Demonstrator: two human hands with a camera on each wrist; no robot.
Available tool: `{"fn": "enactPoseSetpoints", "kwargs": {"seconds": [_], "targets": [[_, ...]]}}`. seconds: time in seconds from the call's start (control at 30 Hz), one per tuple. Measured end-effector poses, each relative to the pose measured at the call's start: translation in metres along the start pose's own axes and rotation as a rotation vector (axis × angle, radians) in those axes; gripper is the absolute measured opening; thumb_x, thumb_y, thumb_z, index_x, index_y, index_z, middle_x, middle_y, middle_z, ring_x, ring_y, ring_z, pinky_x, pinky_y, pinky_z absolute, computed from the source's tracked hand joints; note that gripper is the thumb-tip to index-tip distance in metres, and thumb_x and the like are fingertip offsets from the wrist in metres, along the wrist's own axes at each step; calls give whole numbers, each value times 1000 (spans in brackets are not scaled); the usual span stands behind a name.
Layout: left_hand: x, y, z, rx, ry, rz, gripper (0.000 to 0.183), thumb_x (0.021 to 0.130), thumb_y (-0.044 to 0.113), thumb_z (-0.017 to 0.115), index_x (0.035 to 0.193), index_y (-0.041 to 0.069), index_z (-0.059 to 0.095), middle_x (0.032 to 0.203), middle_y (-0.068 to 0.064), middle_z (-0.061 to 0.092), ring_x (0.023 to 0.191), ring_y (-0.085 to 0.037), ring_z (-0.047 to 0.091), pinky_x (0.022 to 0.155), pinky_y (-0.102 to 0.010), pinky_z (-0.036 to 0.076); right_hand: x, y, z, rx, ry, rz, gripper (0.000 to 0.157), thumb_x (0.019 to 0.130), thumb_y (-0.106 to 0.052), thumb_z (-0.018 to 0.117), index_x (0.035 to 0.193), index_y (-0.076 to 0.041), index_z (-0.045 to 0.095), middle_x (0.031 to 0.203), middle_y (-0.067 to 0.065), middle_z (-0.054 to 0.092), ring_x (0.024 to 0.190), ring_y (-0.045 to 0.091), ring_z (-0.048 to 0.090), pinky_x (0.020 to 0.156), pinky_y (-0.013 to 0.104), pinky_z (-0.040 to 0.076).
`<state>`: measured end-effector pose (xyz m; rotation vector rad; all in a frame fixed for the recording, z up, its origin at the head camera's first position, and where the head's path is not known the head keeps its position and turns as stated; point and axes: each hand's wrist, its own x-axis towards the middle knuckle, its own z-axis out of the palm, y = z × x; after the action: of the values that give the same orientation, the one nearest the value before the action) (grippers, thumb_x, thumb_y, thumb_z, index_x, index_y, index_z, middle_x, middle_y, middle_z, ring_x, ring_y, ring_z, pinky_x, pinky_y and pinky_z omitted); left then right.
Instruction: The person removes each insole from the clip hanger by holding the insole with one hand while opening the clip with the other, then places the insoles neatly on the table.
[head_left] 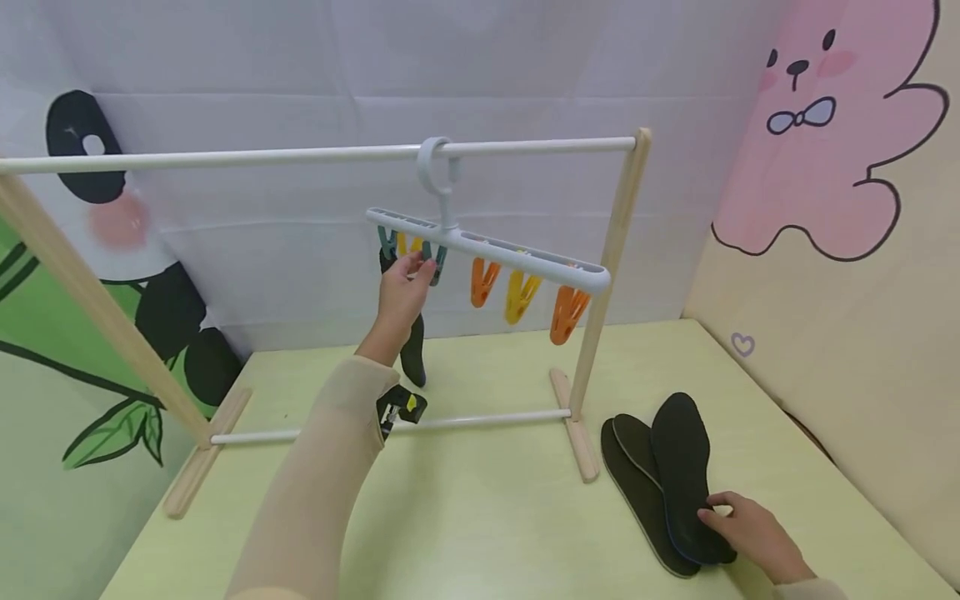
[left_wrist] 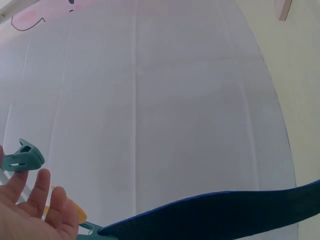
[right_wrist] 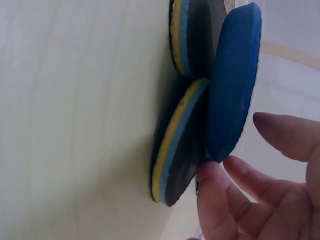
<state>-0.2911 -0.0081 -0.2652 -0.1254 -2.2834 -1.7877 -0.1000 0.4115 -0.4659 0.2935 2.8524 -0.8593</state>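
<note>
My left hand (head_left: 401, 292) is raised to a pale clip hanger (head_left: 487, 243) and pinches a teal clothespin (left_wrist: 25, 159) between thumb and fingertip. Beside that hand a dark insole (head_left: 412, 354) hangs lengthwise, its upper end at another teal clothespin (head_left: 387, 240); a yellow clothespin (left_wrist: 77, 212) shows behind the fingers. Low on the right, my right hand (head_left: 753, 533) reaches to a black insole (head_left: 681, 467) with a blue underside, lying on a pile. Fingertips touch its lower end, while the thumb stands slightly apart from its edge in the right wrist view. Another insole (head_left: 630, 492) lies underneath.
The hanger hooks over the white top rail (head_left: 300, 156) of a wooden-legged rack. Orange clothespins (head_left: 483, 282) and a yellow one dangle from its right half. The rack's right post (head_left: 618, 250) stands between hanger and pile; a low rail (head_left: 487, 420) crosses near the pale tabletop (head_left: 480, 508).
</note>
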Motion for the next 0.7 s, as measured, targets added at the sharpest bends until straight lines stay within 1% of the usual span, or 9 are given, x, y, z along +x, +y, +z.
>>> {"fn": "enactPoseSetpoints", "kwargs": {"seconds": [0.13,0.27,0.37,0.4,0.47,0.53,0.57,0.63,0.7], "targets": [[-3,-2,-5,-2,23,7,41,103,21,51,137,-1,51,135,-18,54,120,-30,49,104,-42,41,0,-2,0,-15,5,-18,46,92,-29,62,113,11,59,95,19,66,85,30,63,72,46,49],[-6,-4,-11,23,31,4,40,103,22,51,136,-1,53,135,-17,54,121,-30,48,104,-43,41,1,-6,0,-31,2,-36,45,92,-28,62,112,11,59,96,22,65,86,32,63,75,49,49],[-8,-6,-17,31,60,2,37,103,22,50,127,-4,60,131,-19,58,121,-30,48,106,-44,38,1,-9,-1,-39,-11,-37,45,92,-29,62,112,11,59,97,22,65,87,33,63,76,51,49],[-8,-6,-20,26,88,3,36,103,22,50,122,-5,62,128,-20,59,118,-29,49,105,-43,38,1,-10,-2,-42,-16,-34,46,92,-30,62,112,11,59,97,23,65,87,33,63,76,51,49],[-8,-8,-25,-10,181,13,33,101,20,51,110,-8,66,119,-20,62,110,-26,50,101,-40,40,1,-11,-2,-46,-23,-30,47,92,-30,61,113,12,59,98,23,65,87,33,63,76,51,49],[-8,-10,-31,-65,313,21,30,99,18,52,98,-10,65,107,-17,62,101,-23,49,92,-35,41,1,-13,-2,-49,-31,-23,48,93,-31,61,113,12,58,99,23,64,87,33,63,76,51,49],[-7,-10,-35,-82,387,26,28,98,16,53,96,-9,63,102,-13,59,98,-21,48,88,-33,40,1,-13,-2,-50,-32,-23,48,93,-31,61,113,12,58,99,23,64,87,33,63,76,51,49],[-5,-12,-41,-124,501,27,22,97,15,53,97,-6,59,97,-6,51,96,-20,45,85,-31,38,1,-14,-1,-50,-30,-27,48,93,-31,61,113,12,59,99,23,65,87,33,62,76,51,49],[-3,-14,-48,-142,551,-4,21,97,16,53,108,-2,55,101,-4,46,104,-20,43,89,-30,37,1,-15,-1,-51,-29,-32,47,93,-31,61,113,12,59,99,23,65,87,33,62,76,51,49]]}}
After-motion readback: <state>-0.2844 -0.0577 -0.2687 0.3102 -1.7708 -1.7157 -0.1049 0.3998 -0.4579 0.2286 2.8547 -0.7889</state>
